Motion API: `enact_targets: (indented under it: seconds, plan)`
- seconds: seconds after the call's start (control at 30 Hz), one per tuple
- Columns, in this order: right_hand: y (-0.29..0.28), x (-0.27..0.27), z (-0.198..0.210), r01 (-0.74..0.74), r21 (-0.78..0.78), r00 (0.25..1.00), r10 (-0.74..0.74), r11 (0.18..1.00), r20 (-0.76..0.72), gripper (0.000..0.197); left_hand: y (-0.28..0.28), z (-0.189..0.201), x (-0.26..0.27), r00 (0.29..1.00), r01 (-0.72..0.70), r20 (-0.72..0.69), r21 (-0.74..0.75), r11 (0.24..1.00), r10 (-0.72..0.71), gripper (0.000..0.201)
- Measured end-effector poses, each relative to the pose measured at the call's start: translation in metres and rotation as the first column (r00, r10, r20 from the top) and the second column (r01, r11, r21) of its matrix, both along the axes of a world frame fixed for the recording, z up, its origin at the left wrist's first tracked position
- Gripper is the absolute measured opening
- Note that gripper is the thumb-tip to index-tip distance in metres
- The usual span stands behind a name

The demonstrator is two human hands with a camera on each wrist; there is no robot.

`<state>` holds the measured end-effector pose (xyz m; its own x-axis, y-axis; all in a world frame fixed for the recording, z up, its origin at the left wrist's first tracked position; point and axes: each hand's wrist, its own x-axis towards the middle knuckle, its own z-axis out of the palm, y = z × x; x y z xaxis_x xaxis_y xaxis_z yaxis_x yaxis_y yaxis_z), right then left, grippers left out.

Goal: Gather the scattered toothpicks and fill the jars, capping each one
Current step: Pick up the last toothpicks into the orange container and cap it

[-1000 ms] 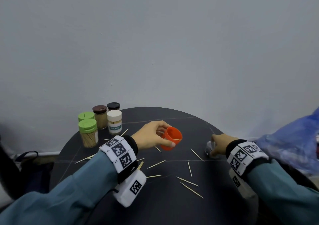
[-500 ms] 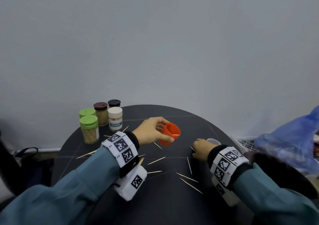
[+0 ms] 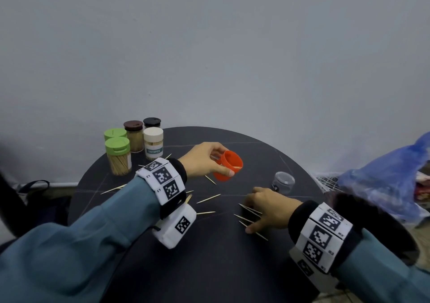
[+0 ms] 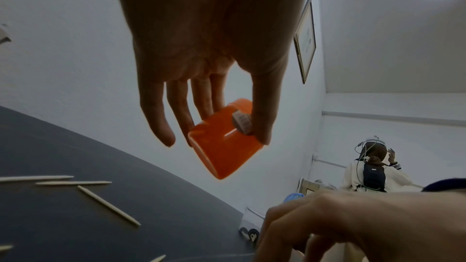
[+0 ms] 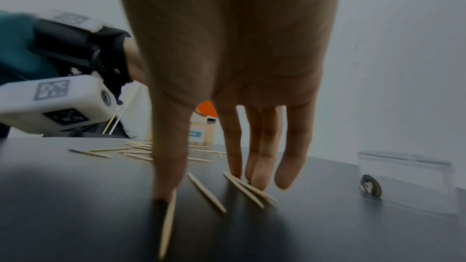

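Left hand (image 3: 202, 160) is gripping tilted orange jar (image 3: 228, 169) at table's 12 o'clock; right hand (image 3: 270, 209), fingers extended, is pressing toothpicks (image 5: 242, 188) at 3 o'clock.

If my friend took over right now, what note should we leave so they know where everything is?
Left hand: holds the orange jar tilted above the table, open, a toothpick inside.
Right hand: fingers spread, pressing on loose toothpicks, none picked up yet.
Clear lid stands on the table behind the right hand.
Done: five capped jars stand at the far left.
Left: gather the toothpicks by both hands, fill the orange jar, cap it.
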<state>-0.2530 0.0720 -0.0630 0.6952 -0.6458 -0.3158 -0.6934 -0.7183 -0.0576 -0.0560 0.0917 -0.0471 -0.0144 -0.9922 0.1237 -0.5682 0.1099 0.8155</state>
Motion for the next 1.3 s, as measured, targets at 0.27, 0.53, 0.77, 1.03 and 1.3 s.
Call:
enact_targets:
  seconds: [0.27, 0.53, 0.77, 1.03, 1.3]
  plan:
    - [-0.006, 0.005, -0.008, 0.108, -0.077, 0.989, -0.099, 0.991, 0.112, 0.01, 0.003, -0.002, -0.002, 1.0, 0.005, 0.029, 0.01, 1.0, -0.005, 0.052]
    - [-0.001, 0.017, 0.002, 0.06, -0.064, 0.985, -0.069, 0.996, -0.157, 0.03, 0.004, -0.004, -0.001, 0.999, -0.002, 0.034, 0.016, 1.0, 0.001, 0.051]
    - [-0.013, 0.008, 0.021, 0.089, 0.007, 0.995, -0.089, 0.996, 0.047, 0.021, 0.006, -0.003, 0.004, 1.0, 0.0, 0.019, 0.018, 1.0, 0.0, 0.051]
    - [-0.033, 0.025, 0.068, 0.035, -0.045, 0.927, -0.016, 0.998, 0.375, 0.011, 0.017, -0.01, 0.023, 0.999, -0.03, -0.015, 0.024, 0.999, 0.031, 0.05]
    - [-0.025, 0.081, 0.087, -0.159, -0.131, 0.915, 0.196, 0.979, 0.352, 0.011, 0.021, -0.013, 0.031, 0.998, -0.055, -0.032, 0.031, 0.998, 0.056, 0.051]
